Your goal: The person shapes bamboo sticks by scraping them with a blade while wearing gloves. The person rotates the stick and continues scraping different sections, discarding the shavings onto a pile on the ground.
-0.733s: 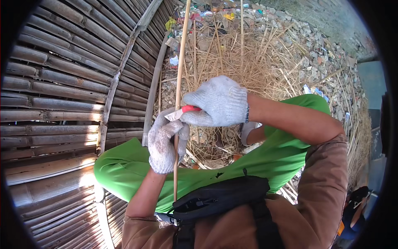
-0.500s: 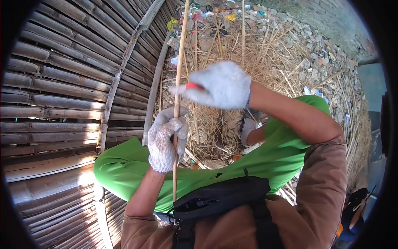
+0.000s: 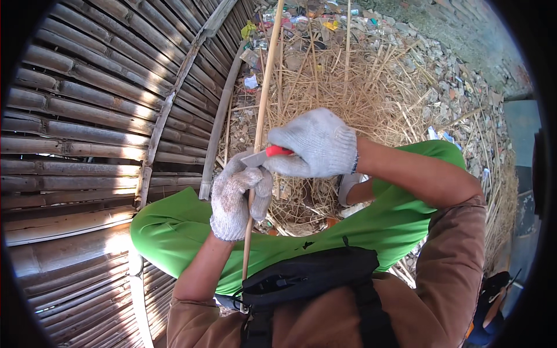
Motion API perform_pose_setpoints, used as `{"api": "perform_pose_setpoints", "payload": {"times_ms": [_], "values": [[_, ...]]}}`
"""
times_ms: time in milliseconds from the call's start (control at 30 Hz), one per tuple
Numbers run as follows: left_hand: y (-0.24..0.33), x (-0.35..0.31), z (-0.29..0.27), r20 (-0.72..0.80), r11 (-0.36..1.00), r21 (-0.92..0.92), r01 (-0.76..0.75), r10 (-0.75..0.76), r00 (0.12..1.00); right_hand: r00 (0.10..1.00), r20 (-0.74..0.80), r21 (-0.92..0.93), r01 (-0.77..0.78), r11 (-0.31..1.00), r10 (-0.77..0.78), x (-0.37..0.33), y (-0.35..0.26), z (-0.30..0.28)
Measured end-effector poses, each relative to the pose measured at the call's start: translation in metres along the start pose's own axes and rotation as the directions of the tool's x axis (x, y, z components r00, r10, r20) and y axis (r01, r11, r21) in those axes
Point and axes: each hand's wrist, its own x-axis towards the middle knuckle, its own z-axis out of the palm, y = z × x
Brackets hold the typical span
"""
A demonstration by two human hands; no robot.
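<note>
A long, thin bamboo strip (image 3: 267, 87) runs from the far top of the view down to the black bag at my waist. My left hand (image 3: 237, 200), in a whitish knitted glove with soiled patches, is wrapped round the strip. My right hand (image 3: 316, 145), gloved too, grips a knife (image 3: 255, 158) by its red handle. The knife's short grey blade lies across the strip, just above my left fingers. How deep the edge sits against the strip cannot be made out.
A split-bamboo wall (image 3: 87, 127) stands close on my left. Straw-like shavings (image 3: 360, 87) cover the rubble-strewn ground ahead, with another thin strip (image 3: 348, 46) there. A black bag (image 3: 307, 269) rests across my lap. A rough wall (image 3: 458, 29) rises at the far right.
My right hand has come down toward me along the strip, bringing the blade close to my left hand. The strip's far end has shifted slightly right; my left hand keeps its hold.
</note>
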Motion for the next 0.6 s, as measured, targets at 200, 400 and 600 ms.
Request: {"api": "perform_pose_setpoints", "payload": {"times_ms": [200,400,600], "values": [[0.005,-0.002,-0.003,0.068,0.998,-0.017,0.066,-0.064,0.996,0.976,-0.143,-0.165,-0.186,0.969,0.163,0.023,0.052,-0.030],[0.005,-0.003,-0.001,0.070,0.999,0.000,0.052,-0.052,0.996,0.998,-0.029,-0.047,-0.064,0.997,0.063,0.008,0.010,-0.016],[0.002,-0.005,-0.007,0.094,0.997,0.019,0.069,-0.071,0.993,0.992,0.030,-0.126,-0.120,0.985,0.124,0.016,0.035,-0.024]]}}
